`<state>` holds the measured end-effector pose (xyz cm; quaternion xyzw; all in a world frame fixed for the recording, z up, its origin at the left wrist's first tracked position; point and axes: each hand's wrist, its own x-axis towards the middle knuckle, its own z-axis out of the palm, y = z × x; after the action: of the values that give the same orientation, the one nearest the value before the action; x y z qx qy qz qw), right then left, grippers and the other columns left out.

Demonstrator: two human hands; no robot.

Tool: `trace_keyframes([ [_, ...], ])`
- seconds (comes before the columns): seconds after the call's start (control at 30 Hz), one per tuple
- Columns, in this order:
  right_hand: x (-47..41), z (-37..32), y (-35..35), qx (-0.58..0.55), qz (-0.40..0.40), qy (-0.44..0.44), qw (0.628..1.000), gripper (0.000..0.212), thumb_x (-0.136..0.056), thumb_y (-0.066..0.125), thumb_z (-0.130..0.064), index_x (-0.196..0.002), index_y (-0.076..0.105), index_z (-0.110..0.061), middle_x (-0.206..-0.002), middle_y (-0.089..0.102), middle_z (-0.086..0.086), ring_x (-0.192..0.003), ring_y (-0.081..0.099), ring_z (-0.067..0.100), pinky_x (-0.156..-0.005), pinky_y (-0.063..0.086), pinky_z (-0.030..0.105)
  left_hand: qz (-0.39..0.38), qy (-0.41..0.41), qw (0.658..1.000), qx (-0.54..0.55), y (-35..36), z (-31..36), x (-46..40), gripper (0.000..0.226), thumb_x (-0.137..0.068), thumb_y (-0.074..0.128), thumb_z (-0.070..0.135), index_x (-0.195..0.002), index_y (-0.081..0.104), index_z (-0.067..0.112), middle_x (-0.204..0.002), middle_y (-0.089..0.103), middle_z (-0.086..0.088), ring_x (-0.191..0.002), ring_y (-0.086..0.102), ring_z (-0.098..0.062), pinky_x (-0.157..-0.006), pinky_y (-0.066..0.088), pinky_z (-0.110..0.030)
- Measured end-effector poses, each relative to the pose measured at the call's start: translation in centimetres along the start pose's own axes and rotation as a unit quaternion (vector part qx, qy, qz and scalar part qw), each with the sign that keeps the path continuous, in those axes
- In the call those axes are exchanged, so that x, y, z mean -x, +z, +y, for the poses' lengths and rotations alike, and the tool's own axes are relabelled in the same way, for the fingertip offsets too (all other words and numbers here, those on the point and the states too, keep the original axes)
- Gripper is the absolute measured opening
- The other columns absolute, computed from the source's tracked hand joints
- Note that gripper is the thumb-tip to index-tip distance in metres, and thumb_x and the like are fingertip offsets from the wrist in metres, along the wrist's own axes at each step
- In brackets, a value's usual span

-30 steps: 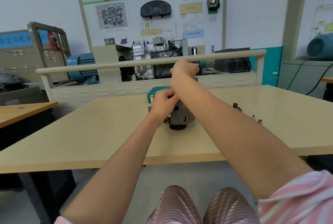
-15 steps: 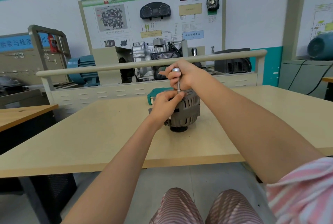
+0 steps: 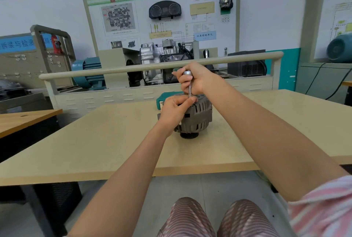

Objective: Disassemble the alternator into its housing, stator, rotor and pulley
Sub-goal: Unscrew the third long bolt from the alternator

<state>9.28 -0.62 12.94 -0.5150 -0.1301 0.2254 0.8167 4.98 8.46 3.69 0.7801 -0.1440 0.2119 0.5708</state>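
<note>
— Where's the alternator (image 3: 197, 117) right now?

— I see it upright near the middle of the beige table (image 3: 95, 141), resting on its dark pulley end (image 3: 188, 135), ribbed grey housing facing me.

— And my hands?

— My right hand (image 3: 194, 81) is above it, fingers curled round a metal driver tool (image 3: 188, 84) that stands vertical, its rounded top showing above my fist and its shaft going down to the alternator's upper face. My left hand (image 3: 174, 110) sits on the top left of the housing, fingers bent, thumb and fingertips pinching close at the base of the shaft. I can't tell whether they grip the shaft itself or a small part beneath it.

— Anything else on the table?

— A green case (image 3: 163, 99) lies just behind the alternator, partly hidden by my left hand. Beyond the table's far edge stands a training bench with a rail (image 3: 133, 68) and a gearbox (image 3: 162, 54) under a wall display board (image 3: 162, 14).
</note>
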Motion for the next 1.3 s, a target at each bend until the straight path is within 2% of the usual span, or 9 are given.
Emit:
trace_keyframes([
  [0.23, 0.3, 0.7, 1.1, -0.001, 0.134, -0.081, 0.988, 0.035, -0.094, 0.027, -0.009, -0.062, 0.040, -0.015, -0.042, 0.037, -0.006, -0.026, 0.025, 0.004, -0.034, 0.016, 0.015, 0.014, -0.003, 1.000, -0.005, 0.3, 0.2, 0.2, 0.013, -0.093, 0.060, 0.026, -0.095, 0.073, 0.025, -0.106, 0.071, -0.010, -0.105, 0.062, -0.027, -0.097, 0.047, -0.051],
  [0.4, -0.1, 1.6, 2.0, -0.021, 0.267, -0.179, 0.947, 0.015, -0.091, 0.034, -0.005, -0.086, 0.047, -0.008, -0.062, 0.043, 0.000, -0.036, 0.033, 0.007, -0.029, 0.020, 0.013, 0.027, -0.002, 1.000, -0.003, 0.4, -0.1, 0.0, 0.016, -0.094, 0.060, 0.025, -0.097, 0.075, 0.021, -0.098, 0.072, -0.005, -0.101, 0.064, -0.024, -0.092, 0.051, -0.045],
  [0.53, -0.6, 1.9, 2.4, -0.048, 0.330, -0.242, 0.911, 0.024, -0.093, 0.036, -0.003, -0.114, 0.042, -0.011, -0.079, 0.052, 0.005, -0.047, 0.042, 0.011, -0.033, 0.032, 0.017, 0.045, -0.007, 0.999, -0.011, 0.5, -0.4, -0.2, 0.035, -0.094, 0.059, 0.016, -0.065, 0.067, 0.034, -0.079, 0.068, 0.001, -0.087, 0.060, -0.022, -0.077, 0.046, -0.039],
  [0.63, -0.5, 2.2, 2.8, -0.071, 0.361, -0.273, 0.889, 0.022, -0.095, 0.036, -0.004, -0.116, 0.040, -0.001, -0.074, 0.048, 0.003, -0.054, 0.046, 0.014, -0.045, 0.039, 0.022, 0.057, -0.017, 0.998, -0.025, 0.5, -0.6, -0.4, 0.044, -0.091, 0.056, 0.006, -0.055, 0.061, 0.031, -0.073, 0.063, -0.003, -0.078, 0.054, -0.022, -0.070, 0.042, -0.036],
  [0.8, -0.8, 2.5, 3.0, -0.061, 0.407, -0.305, 0.859, 0.018, -0.100, 0.035, -0.011, -0.116, 0.036, -0.005, -0.072, 0.044, -0.004, -0.053, 0.042, 0.004, -0.037, 0.028, 0.011, 0.071, -0.038, 0.996, -0.044, 0.6, -1.0, -0.7, 0.058, -0.087, 0.051, -0.003, -0.035, 0.050, 0.023, -0.046, 0.048, 0.013, -0.053, 0.041, -0.007, -0.053, 0.029, -0.024],
  [0.93, -0.8, 2.4, 3.2, -0.083, 0.410, -0.295, 0.859, 0.012, -0.099, 0.034, -0.010, -0.111, 0.035, -0.006, -0.074, 0.038, -0.005, -0.055, 0.042, 0.011, -0.043, 0.028, 0.017, 0.070, -0.033, 0.995, -0.062, 0.7, -1.0, -0.7, 0.062, -0.086, 0.050, -0.004, -0.031, 0.050, 0.026, -0.034, 0.040, 0.014, -0.043, 0.033, -0.003, -0.048, 0.024, -0.023],
  [1.07, -0.9, 2.1, 2.8, -0.059, 0.334, -0.247, 0.908, 0.026, -0.095, 0.034, -0.003, -0.120, 0.038, -0.007, -0.075, 0.046, 0.001, -0.053, 0.053, 0.016, -0.039, 0.037, 0.021, 0.023, -0.006, 0.999, -0.022, 0.1, -0.7, -0.7, 0.039, -0.093, 0.054, 0.008, -0.058, 0.067, 0.022, -0.066, 0.065, -0.004, -0.068, 0.053, -0.014, -0.065, 0.040, -0.028],
  [1.17, -1.0, 1.6, 2.2, -0.017, 0.276, -0.190, 0.942, 0.015, -0.091, 0.032, -0.003, -0.100, 0.042, -0.010, -0.063, 0.041, 0.002, -0.023, 0.032, 0.006, -0.028, 0.019, 0.012, -0.029, 0.002, 1.000, -0.004, -0.4, -0.5, -0.7, 0.023, -0.097, 0.055, 0.022, -0.080, 0.071, 0.023, -0.080, 0.071, 0.002, -0.077, 0.061, -0.009, -0.068, 0.047, -0.023],
  [1.3, -0.5, 0.7, 1.4, 0.008, 0.170, -0.099, 0.981, 0.032, -0.096, 0.027, -0.013, -0.068, 0.042, -0.012, -0.047, 0.038, -0.003, -0.023, 0.023, 0.005, -0.031, 0.015, 0.012, -0.058, 0.002, 0.998, 0.012, -0.6, -0.2, -0.6, 0.019, -0.098, 0.053, 0.025, -0.091, 0.071, 0.027, -0.078, 0.071, 0.012, -0.073, 0.064, 0.001, -0.062, 0.048, -0.014],
])
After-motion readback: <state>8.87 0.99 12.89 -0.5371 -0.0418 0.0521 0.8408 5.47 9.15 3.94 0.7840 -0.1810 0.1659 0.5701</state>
